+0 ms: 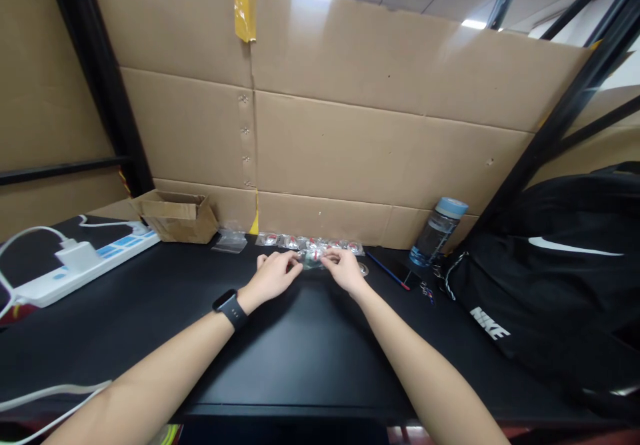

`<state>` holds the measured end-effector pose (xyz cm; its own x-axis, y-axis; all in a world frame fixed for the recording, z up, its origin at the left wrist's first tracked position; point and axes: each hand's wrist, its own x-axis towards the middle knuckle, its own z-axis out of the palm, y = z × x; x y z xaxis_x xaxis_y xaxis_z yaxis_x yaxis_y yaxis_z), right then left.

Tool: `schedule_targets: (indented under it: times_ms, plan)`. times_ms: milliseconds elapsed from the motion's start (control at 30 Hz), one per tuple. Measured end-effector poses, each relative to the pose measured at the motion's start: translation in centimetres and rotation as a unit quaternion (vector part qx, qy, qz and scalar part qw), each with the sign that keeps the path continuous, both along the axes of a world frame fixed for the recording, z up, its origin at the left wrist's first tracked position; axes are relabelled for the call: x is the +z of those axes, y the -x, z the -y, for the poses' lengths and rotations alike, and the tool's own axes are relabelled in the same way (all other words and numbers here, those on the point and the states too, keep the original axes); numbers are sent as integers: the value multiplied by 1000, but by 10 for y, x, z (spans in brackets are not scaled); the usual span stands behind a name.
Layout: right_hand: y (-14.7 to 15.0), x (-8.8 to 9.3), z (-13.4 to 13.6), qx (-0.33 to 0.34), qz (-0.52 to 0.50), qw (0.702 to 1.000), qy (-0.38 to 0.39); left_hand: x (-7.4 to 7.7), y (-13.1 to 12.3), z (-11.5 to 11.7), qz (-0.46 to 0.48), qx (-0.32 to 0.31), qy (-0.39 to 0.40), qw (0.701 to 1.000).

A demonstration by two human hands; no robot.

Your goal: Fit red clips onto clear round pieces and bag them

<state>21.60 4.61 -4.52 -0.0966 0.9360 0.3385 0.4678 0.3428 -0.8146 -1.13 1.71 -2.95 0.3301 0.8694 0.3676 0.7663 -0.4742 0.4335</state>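
Note:
Both of my hands reach to the back of the black table, holding a small clear plastic packet [313,258] between them. My left hand [277,273], with a dark watch on its wrist, pinches the packet's left end. Fingers of my right hand [344,268] close on its right side. What lies inside is too small to make out, apart from a red mark. Just behind, a row of similar clear packets [293,241] with shiny, red-marked contents lies along the cardboard wall. A small round item [363,269] is partly visible beside my right hand.
Left of the packets are flat clear bags [230,240], an open cardboard box [177,217] and a white power strip [95,265] with cables. On the right lie a blue pen [387,269], keys [427,291], a water bottle [439,231] and a black backpack [550,285].

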Motion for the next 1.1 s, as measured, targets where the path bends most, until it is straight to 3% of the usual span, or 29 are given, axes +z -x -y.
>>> schedule_targets:
  times_ms: [100,167,233,300,367,467,567,800,967,1100]
  plan:
    - [-9,4,-24,-145,72,987,23,3,-1,21,-80,-46,-32,995]
    - [-15,7,-40,-180,93,979,31,5,-6,42,-96,-170,-14,981]
    - [-19,9,-54,-197,105,974,31,5,-15,62,-102,-314,18,944]
    - [-20,8,-63,-218,138,966,21,0,-25,77,-101,-378,30,920]
    - [-19,6,-69,-235,199,951,14,-8,-32,83,-105,-390,27,914]
    - [-15,6,-70,-230,288,929,20,-17,-35,81,-120,-372,18,920]
    - [-12,9,-66,-215,317,924,11,-22,-31,70,-133,-331,0,934]
    - [-25,17,-55,-207,337,918,-10,-32,-4,15,-127,-147,-51,980]
    - [-41,16,-39,-160,332,929,-32,-32,15,-14,-131,-47,19,990]
    - [-56,9,-22,-96,316,941,-71,-33,17,-18,-143,-42,86,985]
